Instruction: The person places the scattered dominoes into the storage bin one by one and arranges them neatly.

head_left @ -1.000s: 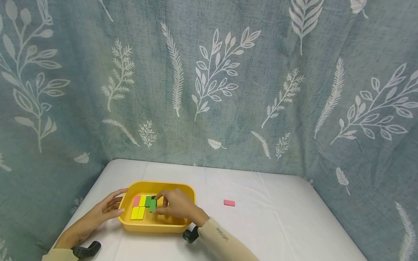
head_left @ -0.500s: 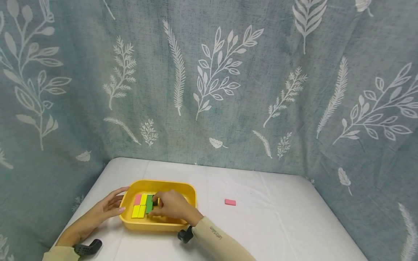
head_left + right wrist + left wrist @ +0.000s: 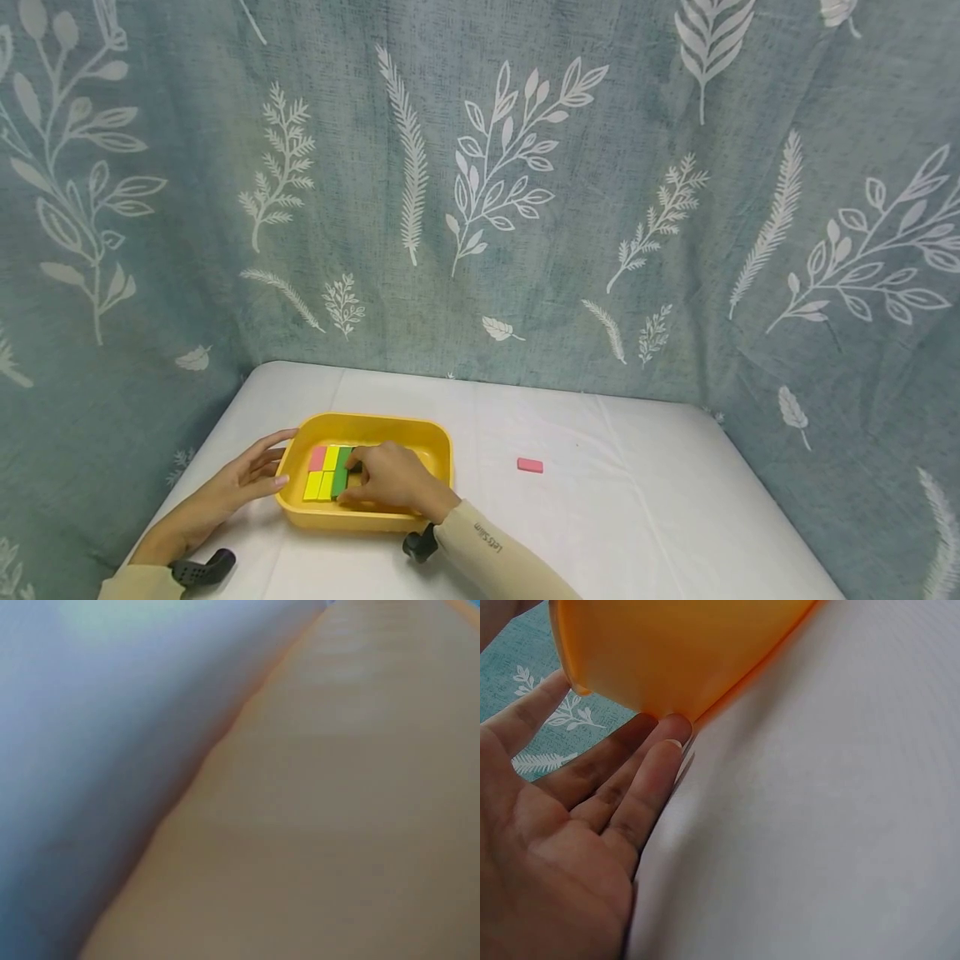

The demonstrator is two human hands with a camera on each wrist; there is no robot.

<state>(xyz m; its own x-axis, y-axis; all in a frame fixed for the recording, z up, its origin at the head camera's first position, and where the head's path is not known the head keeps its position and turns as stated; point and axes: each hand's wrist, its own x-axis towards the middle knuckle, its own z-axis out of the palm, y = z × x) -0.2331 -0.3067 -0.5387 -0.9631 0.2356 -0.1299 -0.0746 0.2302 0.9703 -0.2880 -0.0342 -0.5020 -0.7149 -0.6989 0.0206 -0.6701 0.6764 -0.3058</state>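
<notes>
A yellow-orange plastic tray [image 3: 375,522] stands on the table. My left hand [image 3: 232,492] rests at its left end, fingers fairly straight against the outer wall [image 3: 667,667]. Inside the tray, my right hand [image 3: 393,477] pinches a green block [image 3: 340,485] between thumb and index finger, beside a yellow block [image 3: 326,485]. Another yellow block [image 3: 312,485] lies left of that. Behind them is a row with a pink block [image 3: 317,458], a yellow one and a second green block [image 3: 344,457]. A black block [image 3: 357,467] is partly hidden by the right hand.
A single pink block [image 3: 530,465] lies on the white table cover [image 3: 600,517], right of the tray. Leaf-patterned curtain [image 3: 480,317] surrounds the table at the back and sides. The right wrist view shows mostly the tray's outer wall [image 3: 322,825], blurred.
My right hand has moved the green block left and toward the near side, from tilted to lined up against the yellow blocks. My left hand stays at the tray.
</notes>
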